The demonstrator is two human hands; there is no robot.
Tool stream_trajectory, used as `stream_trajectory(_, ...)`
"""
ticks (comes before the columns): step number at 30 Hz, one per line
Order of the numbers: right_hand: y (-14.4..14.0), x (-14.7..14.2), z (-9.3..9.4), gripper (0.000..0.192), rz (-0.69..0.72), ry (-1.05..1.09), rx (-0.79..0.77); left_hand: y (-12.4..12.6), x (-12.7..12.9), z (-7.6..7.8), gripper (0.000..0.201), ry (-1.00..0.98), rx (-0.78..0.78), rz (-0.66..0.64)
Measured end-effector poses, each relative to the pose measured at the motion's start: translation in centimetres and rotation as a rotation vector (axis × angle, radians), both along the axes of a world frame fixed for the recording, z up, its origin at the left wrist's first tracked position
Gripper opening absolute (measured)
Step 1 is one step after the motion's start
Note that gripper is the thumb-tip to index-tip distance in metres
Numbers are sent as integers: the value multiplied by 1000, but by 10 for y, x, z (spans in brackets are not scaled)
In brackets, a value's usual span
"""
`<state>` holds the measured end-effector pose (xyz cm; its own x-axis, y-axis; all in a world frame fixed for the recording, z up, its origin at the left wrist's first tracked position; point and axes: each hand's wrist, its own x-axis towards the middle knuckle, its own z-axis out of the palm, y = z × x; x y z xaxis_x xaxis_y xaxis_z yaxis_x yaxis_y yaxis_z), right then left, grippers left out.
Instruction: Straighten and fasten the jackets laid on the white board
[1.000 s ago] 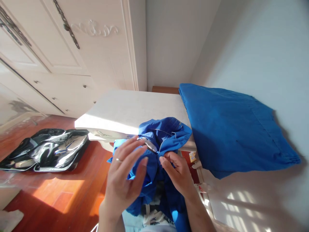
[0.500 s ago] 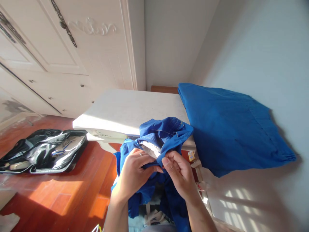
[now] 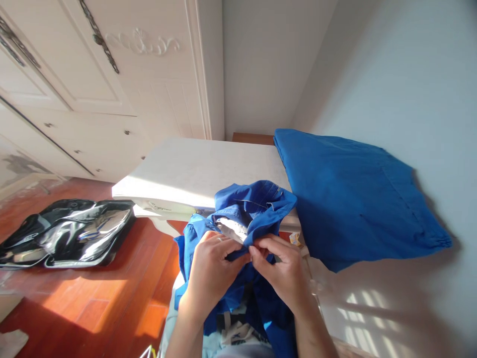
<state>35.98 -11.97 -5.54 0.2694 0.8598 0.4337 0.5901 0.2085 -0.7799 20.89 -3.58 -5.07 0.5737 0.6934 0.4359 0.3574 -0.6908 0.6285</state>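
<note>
Both my hands pinch the blue garment (image 3: 257, 209).
My left hand (image 3: 210, 271) and right hand (image 3: 283, 271) grip its hem at lower centre, overhanging the white table (image 3: 208, 169) edge.

Crumpled blue garment (image 3: 257, 209), table-edge draped

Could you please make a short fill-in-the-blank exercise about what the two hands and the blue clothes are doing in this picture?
1. Both hands pinch the crumpled blue garment whose colour is ____.
2. The ring is worn on the ____ hand.
3. The folded blue garment lies on the white table, to the ____ of the crumpled one.
4. The shiny black bag lies on the wooden ____.

Missing words: blue; left; right; floor

The left hand and right hand meet at the cloth's edge.
</note>
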Motion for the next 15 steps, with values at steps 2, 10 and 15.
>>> stream_trajectory(2, 0, -2, 1, 15, -30, -52, 16, -2, 0, 1, 23, 12, 32, 2)
stream_trajectory(10, 1, -7, -6, 17, -77, -110, -22, -2, -8, 7, 14, 67, -39, -22)
stream_trajectory(15, -2, 1, -2, 17, 80, 117, -142, -1, -8, 8, 11, -84, -268, 27)
